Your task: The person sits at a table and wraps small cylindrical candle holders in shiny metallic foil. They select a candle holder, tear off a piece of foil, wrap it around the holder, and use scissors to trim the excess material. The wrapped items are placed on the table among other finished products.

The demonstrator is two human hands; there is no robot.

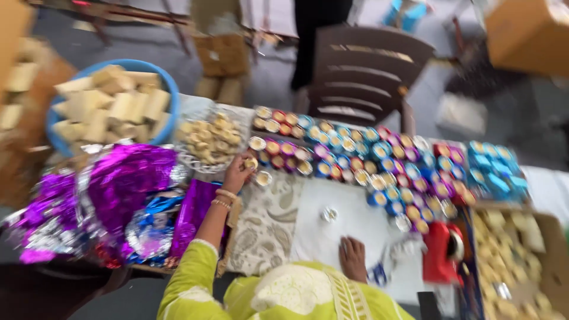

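Note:
The picture is motion-blurred. My left hand (239, 172), with bangles at the wrist, reaches forward and pinches a small round cup (251, 162) at the near left end of the rows of small colourful round cups (355, 160). Another small cup (264, 178) lies just to its right. My right hand (353, 258) rests flat, fingers together, on a white sheet (349, 222). A single small silver cup (329, 214) stands on that sheet, ahead of the right hand.
A blue tub (155, 69) of tan blocks stands at the far left, beside a plate of small sweets (212, 140). Shiny purple and silver foil wrappers (118, 195) pile at the left. A red tape dispenser (441, 252) and an open carton (554, 237) are right. A brown chair (361, 71) stands behind.

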